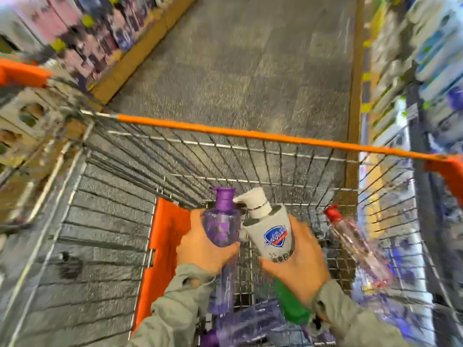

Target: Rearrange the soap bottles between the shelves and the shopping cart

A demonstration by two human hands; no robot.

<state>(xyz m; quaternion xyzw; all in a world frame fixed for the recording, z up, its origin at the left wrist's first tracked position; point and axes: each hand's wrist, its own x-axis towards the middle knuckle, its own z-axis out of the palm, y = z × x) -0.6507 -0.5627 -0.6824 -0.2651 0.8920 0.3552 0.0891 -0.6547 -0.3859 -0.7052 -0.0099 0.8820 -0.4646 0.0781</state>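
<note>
My left hand (200,246) grips a clear purple soap bottle (221,221) with a purple pump, held above the cart's child seat. Beside it, my right hand (298,259) grips a white Safeguard pump bottle (273,231). A clear pink bottle with a red cap (355,244) leans in the seat section at the right. Below my hands lie a green bottle (290,306) and more clear purple bottles (250,324). The wire shopping cart (112,221) has an orange rim (250,134); its main basket shows only floor through the wires.
Blurred store shelves (82,41) run along the left of the aisle, and shelves with blue and white products (431,58) line the right. An orange seat flap (165,236) stands left of my left hand. Grey aisle floor (250,58) stretches ahead.
</note>
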